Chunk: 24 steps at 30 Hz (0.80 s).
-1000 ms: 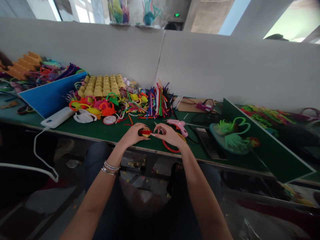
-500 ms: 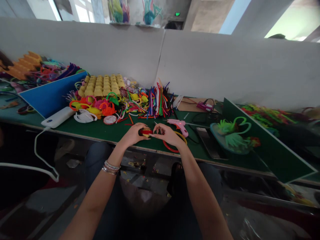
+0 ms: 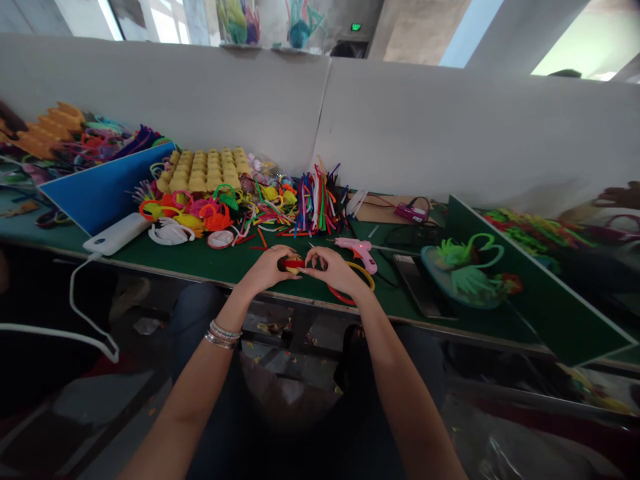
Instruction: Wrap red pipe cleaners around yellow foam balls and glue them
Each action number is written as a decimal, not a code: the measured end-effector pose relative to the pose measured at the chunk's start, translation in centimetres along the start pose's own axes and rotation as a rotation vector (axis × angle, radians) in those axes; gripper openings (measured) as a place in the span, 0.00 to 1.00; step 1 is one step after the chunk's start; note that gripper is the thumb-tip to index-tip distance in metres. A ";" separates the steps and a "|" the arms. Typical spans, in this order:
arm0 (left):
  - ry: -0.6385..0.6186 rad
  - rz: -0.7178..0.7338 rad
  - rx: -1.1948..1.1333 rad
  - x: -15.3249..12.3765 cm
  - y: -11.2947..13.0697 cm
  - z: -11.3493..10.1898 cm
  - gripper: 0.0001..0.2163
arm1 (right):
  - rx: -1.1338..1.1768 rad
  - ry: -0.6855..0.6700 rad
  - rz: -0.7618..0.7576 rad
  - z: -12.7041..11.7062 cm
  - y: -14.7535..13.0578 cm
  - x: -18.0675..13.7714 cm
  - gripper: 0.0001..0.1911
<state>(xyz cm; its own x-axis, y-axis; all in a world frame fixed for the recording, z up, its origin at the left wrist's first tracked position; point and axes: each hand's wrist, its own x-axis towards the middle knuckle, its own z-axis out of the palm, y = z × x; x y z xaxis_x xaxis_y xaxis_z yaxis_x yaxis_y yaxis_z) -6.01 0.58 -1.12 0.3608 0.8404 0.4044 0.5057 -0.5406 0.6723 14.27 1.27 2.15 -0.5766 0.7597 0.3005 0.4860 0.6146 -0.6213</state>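
Note:
My left hand [image 3: 267, 268] is closed round a small yellow and red craft piece [image 3: 291, 264] just above the green table [image 3: 200, 260]. My right hand [image 3: 336, 269] pinches the red end of the same piece from the right, fingers curled. Under my right wrist lies a red and yellow hoop [image 3: 354, 291]. A pink glue gun [image 3: 357, 251] rests just beyond my right hand.
A pile of coloured pipe cleaners [image 3: 305, 203], a yellow egg tray [image 3: 205, 170], a white power bank [image 3: 116, 233] with cable, a blue board [image 3: 100, 190], a phone [image 3: 420, 283] and a green-fringed craft [image 3: 463, 267] lie around. Another person's hand [image 3: 617, 197] shows far right.
My hands have stayed together on the piece, with my right fingers curling in slightly. Another person's hand has come into view at the far right.

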 end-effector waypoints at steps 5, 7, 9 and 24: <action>-0.005 0.016 0.008 0.0 0.2 -0.1 0.18 | 0.018 -0.014 0.007 0.0 -0.1 0.1 0.09; -0.011 0.011 0.002 0.0 0.3 -0.1 0.18 | 0.021 -0.007 0.016 -0.1 -0.1 0.1 0.10; -0.016 0.005 -0.002 0.0 0.3 -0.1 0.18 | 0.031 0.000 0.021 -0.1 -0.1 0.1 0.11; -0.041 0.017 0.086 0.0 0.2 -0.1 0.16 | 0.193 -0.038 0.007 0.1 -1.0 0.1 0.13</action>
<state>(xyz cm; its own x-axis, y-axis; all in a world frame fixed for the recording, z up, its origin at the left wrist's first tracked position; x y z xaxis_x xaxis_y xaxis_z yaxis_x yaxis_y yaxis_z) -6.03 0.49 -0.91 0.4008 0.8298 0.3882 0.5637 -0.5574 0.6095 13.68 0.76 2.72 -0.5994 0.7534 0.2704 0.3575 0.5542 -0.7517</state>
